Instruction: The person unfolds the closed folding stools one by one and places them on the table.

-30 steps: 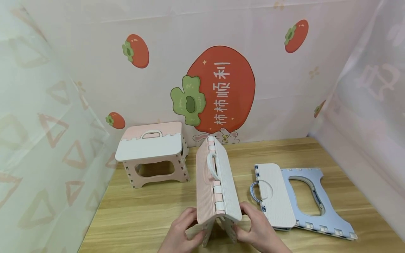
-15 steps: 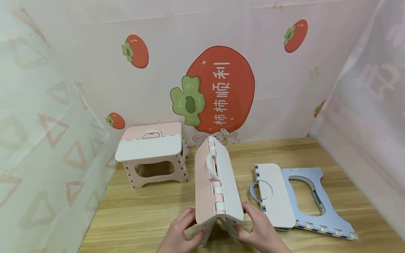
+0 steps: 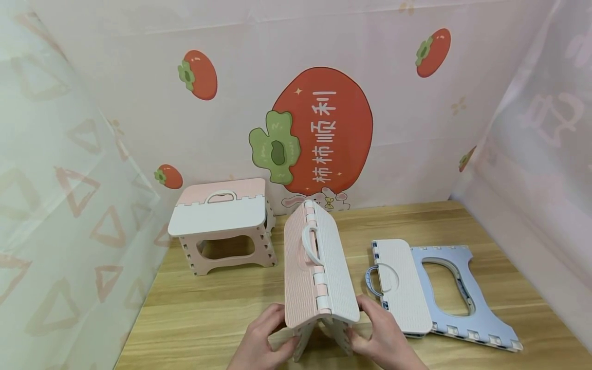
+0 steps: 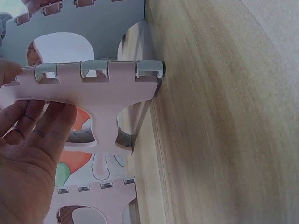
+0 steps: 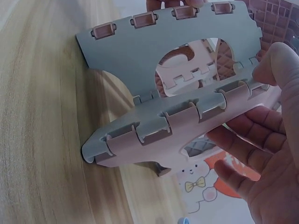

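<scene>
A pink-and-white folding stool (image 3: 300,293) stands partly folded in the middle of the table, its top peaked like a tent and its white carry handle (image 3: 312,246) along the ridge. My left hand (image 3: 264,339) grips the near end of its left leg panel, fingers through the cutout of the pink panel (image 4: 100,91) in the left wrist view. On the other side my right hand (image 3: 385,336) holds the right leg panel. Up close in the right wrist view, the thumb (image 5: 275,65) lies at the hinged edge of that panel (image 5: 173,123), with fingers behind it.
Behind to the left, an unfolded pink-and-white stool (image 3: 217,218) stands on its legs. At right lies a blue-and-white stool (image 3: 407,303) with its blue leg frame (image 3: 490,313) spread flat on the wooden table (image 3: 194,318). A printed cloth backdrop (image 3: 393,169) rises behind.
The two halves of the stool's top have spread slightly wider. My right hand has shifted a little to the right, my left slightly to the left, both keeping their hold.
</scene>
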The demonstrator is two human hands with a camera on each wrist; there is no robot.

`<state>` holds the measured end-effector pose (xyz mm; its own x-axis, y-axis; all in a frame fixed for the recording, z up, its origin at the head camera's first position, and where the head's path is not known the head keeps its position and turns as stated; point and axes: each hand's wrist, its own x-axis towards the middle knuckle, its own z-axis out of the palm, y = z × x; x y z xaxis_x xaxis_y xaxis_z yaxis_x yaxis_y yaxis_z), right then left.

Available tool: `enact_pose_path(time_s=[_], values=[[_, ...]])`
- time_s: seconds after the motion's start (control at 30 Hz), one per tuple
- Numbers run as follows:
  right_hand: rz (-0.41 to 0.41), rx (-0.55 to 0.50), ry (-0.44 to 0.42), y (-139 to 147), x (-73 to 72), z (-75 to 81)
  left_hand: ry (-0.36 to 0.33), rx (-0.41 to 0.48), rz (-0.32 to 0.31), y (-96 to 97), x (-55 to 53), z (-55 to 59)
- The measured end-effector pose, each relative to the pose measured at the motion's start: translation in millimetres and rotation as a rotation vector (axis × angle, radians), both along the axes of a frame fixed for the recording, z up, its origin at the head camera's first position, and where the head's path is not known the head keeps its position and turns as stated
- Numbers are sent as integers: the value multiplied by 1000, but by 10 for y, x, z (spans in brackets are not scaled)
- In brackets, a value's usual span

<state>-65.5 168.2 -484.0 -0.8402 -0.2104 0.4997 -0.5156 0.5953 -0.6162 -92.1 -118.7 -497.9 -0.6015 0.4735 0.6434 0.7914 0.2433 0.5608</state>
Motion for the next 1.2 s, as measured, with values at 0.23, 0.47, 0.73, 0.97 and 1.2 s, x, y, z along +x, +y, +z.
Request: enact_pose_path(time_s=[0.23, 0.47, 0.73, 0.97, 1.2], values=[[-17, 5, -35, 18, 16, 15, 5, -13, 13, -9, 5, -11], [-25, 27, 9, 29, 20, 13, 2, -13, 13, -12, 8, -9], [-27, 27, 6, 64, 12, 17, 0, -12, 13, -11, 12, -6], [-33, 27, 3, 88, 13, 21, 17, -15, 23, -11, 0, -2], [-41, 39, 19, 103, 9, 19, 9, -17, 25, -18, 6, -2]])
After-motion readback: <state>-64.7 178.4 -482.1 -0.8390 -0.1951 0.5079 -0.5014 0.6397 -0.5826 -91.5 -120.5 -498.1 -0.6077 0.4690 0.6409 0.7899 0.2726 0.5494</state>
